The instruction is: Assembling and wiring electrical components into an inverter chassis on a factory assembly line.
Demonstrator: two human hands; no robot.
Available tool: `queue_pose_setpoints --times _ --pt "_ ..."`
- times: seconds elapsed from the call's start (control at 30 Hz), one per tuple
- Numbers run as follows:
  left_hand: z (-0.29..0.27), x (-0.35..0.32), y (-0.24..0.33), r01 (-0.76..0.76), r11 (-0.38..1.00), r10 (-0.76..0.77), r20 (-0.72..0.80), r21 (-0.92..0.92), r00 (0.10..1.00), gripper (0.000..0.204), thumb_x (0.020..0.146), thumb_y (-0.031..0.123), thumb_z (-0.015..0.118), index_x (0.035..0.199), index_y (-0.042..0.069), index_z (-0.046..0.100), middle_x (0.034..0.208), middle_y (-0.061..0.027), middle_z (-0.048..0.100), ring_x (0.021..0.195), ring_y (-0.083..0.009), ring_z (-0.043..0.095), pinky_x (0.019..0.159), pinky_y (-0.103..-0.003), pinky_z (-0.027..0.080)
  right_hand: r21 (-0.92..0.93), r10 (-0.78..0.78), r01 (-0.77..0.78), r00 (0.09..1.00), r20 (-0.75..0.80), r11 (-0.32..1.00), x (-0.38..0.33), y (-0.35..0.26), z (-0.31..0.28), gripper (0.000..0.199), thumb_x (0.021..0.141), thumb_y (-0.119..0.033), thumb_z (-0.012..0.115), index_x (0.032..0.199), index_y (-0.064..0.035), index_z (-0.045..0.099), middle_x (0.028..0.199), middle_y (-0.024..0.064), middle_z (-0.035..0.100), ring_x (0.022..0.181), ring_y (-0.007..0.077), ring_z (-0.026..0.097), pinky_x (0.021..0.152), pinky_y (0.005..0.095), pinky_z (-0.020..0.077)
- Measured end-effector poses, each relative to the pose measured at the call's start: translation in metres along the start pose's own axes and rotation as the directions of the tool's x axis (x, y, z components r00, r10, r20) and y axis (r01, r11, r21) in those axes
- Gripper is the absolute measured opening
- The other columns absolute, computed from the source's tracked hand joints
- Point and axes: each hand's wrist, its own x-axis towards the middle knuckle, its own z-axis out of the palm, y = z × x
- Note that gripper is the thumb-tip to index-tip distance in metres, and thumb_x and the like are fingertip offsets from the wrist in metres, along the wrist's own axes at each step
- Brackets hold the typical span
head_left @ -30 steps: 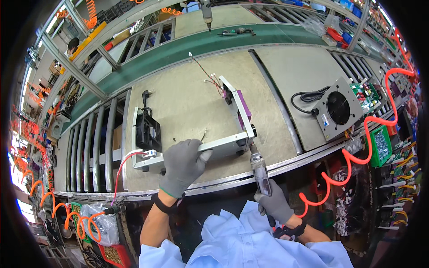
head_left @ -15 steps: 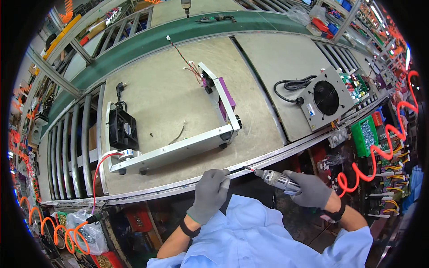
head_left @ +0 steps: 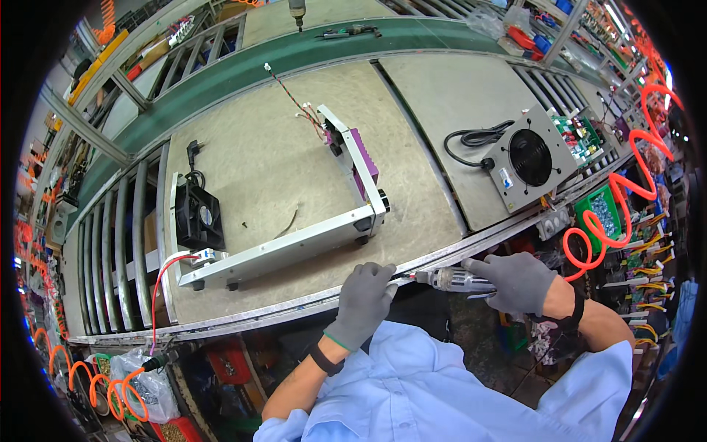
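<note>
A slip is judged the main risk: the driver [head_left: 453, 280] is held level at the bench edge [head_left: 294, 306], below the metal chassis [head_left: 294, 247], with its bit pinched at the tip by the left hand [head_left: 362, 302], so a sudden spin could catch the grey glove or flick loose whatever small part is held there; whether a screw is on the bit cannot be told. The coiled orange air hose [head_left: 618, 214] hangs near the right hand [head_left: 519, 280] and could tug the tool off line. The chassis is seen lying on the grey work board [head_left: 250, 162], an L-shaped silver frame with a long rail toward the person and a short rail running away, a purple block and loose red and white wires [head_left: 294, 99] at its far end. A black fan [head_left: 197, 217] stands at its left end, beside a red lead. A second grey unit with a round fan grille [head_left: 526, 158] and a black cable is set well apart on the next board to the right. The driver is a slim silver tool, gripped around its body by the closed right hand; the left-hand fingers are closed on its tip.
</note>
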Motion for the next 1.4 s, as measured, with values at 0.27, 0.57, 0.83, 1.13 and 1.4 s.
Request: queue_pose_setpoints --times 0.27,0.57,0.83,1.13,1.4 --pt "0.018 0.015 -0.001 -0.047 0.996 0.046 0.015 0.073 0.999 0.027 0.084 0.011 0.078 0.11 0.011 0.07 0.091 -0.0125 0.061 0.088 -0.0339 0.061 0.076 -0.046 0.051 0.024 0.011 -0.011 1.0 -0.004 1.0 -0.011 -0.003 -0.002 0.072 0.079 -0.018 0.074 0.148 -0.0113 0.054 0.1 0.0185 0.069 0.08 0.0396 0.073 0.072 0.0499 0.0599" --pt "-0.002 0.007 -0.018 0.096 0.995 -0.099 -0.119 -0.035 0.988 0.008 0.09 0.014 0.074 0.096 0.011 0.076 0.089 -0.0124 0.067 0.081 -0.0313 0.067 0.073 -0.044 0.054 0.009 0.008 -0.008 1.0 -0.027 1.0 -0.012 0.001 0.0 0.07 0.08 -0.017 0.074 0.147 -0.0125 0.054 0.097 0.0167 0.069 0.08 0.0377 0.073 0.071 0.0496 0.0595" --pt "-0.006 0.002 -0.01 0.092 0.987 -0.106 -0.1 -0.135 0.989 0.018 0.092 0.012 0.074 0.108 0.007 0.076 0.086 -0.014 0.067 0.077 -0.0322 0.067 0.07 -0.042 0.053 0.004 -0.004 0.004 0.999 -0.04 1.0 0.004 0.005 0.006 0.073 0.075 -0.016 0.074 0.146 -0.0131 0.058 0.092 0.0177 0.069 0.076 0.0397 0.071 0.069 0.049 0.0581" --pt "0.01 0.007 -0.003 0.02 1.0 -0.02 0.001 0.0 1.0 0.026 0.089 0.015 0.075 0.115 0.011 0.07 0.086 -0.0103 0.064 0.082 -0.0311 0.066 0.071 -0.045 0.055 -0.007 0.016 -0.016 1.0 -0.005 1.0 -0.01 -0.006 -0.014 0.072 0.078 -0.018 0.073 0.148 -0.0127 0.056 0.097 0.0167 0.069 0.079 0.0388 0.072 0.072 0.049 0.0596" --pt "-0.001 0.007 -0.012 0.06 0.997 -0.055 -0.079 0.053 0.995 0.006 0.091 0.014 0.073 0.095 0.01 0.075 0.082 -0.0107 0.065 0.079 -0.0319 0.067 0.069 -0.044 0.054 -0.026 0.032 -0.032 0.999 0.003 0.999 -0.006 -0.011 -0.016 0.066 0.079 -0.015 0.072 0.144 -0.0134 0.059 0.1 0.0161 0.07 0.081 0.0389 0.073 0.072 0.0488 0.0603"
